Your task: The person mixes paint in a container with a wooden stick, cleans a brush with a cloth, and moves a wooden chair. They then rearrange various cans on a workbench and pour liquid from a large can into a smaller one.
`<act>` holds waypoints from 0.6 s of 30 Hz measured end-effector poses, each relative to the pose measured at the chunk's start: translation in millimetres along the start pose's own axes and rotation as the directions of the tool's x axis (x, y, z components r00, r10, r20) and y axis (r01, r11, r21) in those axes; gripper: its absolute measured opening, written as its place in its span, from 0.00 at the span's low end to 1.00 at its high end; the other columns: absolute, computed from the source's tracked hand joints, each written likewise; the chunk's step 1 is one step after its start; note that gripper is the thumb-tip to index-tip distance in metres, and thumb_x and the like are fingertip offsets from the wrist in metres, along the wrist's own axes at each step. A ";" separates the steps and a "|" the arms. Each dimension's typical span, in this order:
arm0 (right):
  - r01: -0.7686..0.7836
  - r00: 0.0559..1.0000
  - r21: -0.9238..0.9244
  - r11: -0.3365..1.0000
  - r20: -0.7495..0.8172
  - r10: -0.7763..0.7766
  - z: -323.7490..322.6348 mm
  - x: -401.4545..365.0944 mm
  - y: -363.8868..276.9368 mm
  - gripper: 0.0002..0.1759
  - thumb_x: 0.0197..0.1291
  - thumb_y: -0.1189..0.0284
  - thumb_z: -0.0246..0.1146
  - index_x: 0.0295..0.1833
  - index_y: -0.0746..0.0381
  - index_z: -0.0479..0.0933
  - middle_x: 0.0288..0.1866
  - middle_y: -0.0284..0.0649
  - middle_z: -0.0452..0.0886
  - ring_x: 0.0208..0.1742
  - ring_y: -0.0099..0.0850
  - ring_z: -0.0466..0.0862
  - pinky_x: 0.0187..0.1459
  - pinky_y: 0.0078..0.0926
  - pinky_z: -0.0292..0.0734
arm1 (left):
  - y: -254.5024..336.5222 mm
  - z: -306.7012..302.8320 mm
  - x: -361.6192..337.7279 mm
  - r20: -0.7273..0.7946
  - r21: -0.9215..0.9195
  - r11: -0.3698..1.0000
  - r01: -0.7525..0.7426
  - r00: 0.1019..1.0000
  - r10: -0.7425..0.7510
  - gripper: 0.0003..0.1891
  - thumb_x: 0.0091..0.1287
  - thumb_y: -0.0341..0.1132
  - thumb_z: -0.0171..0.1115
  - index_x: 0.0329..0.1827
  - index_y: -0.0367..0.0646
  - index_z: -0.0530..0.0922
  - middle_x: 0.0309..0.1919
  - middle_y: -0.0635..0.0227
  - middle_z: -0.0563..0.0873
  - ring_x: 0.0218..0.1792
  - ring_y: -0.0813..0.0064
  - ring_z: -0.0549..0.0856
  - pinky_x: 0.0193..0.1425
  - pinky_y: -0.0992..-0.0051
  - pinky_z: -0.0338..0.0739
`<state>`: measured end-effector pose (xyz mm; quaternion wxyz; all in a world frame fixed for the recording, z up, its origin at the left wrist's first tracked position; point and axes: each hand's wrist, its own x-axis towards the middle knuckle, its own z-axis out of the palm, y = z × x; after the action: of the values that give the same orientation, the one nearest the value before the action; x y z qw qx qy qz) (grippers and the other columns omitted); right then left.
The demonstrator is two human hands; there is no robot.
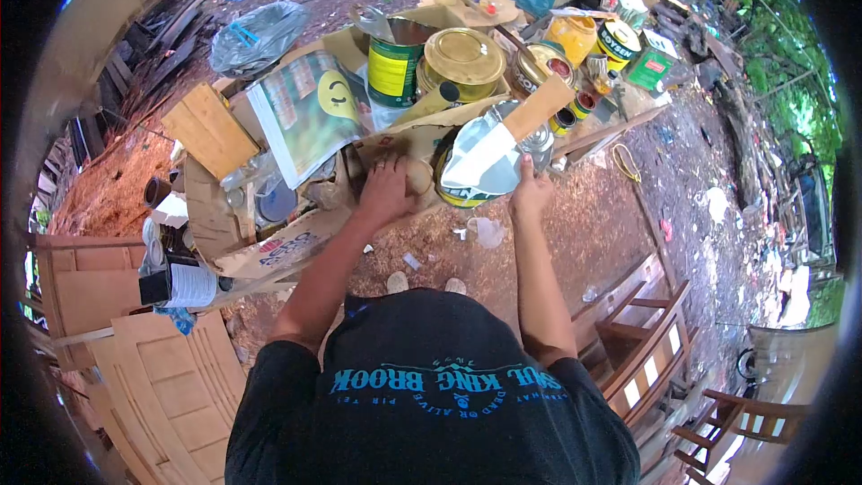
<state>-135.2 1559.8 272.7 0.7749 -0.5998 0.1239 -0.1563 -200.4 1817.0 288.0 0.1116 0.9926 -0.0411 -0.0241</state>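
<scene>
My left hand (388, 189) reaches over the front edge of a cardboard-covered table (287, 247), beside a round tan object (418, 176); its fingers are partly in shadow and what they touch is hard to make out. My right hand (532, 187) is closed at the right rim of a paint can (465, 193). White liquid or a white sheet (480, 157) shows over the can's top. A flat tan stick (539, 110) slants up from it. Behind stand a green and yellow can (393, 67) and a large gold-lidded can (464, 58).
A magazine (310, 112) and a wooden block (214, 130) lie at the table's left. Smaller cans and a yellow tub (573, 36) stand at the right. Wooden doors (175, 377) lean at the lower left, and wooden chair frames (642, 341) stand at the lower right.
</scene>
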 end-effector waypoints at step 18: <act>0.244 0.948 -0.112 0.963 -0.183 -0.261 44.4 32.1 8.3 0.18 0.63 0.65 0.63 0.46 0.72 0.79 0.36 0.46 0.85 0.35 0.32 0.81 0.40 0.32 0.74 | -26.6 21.4 35.3 -0.239 -0.532 0.698 0.479 0.706 -0.667 0.27 0.67 0.54 0.56 0.35 0.31 0.81 0.33 0.41 0.84 0.40 0.42 0.84 0.45 0.53 0.76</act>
<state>-88.0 1588.7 275.6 0.7052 -0.6259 0.1288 -0.3071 -164.5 1835.1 259.8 0.3206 0.8837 0.3093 0.1440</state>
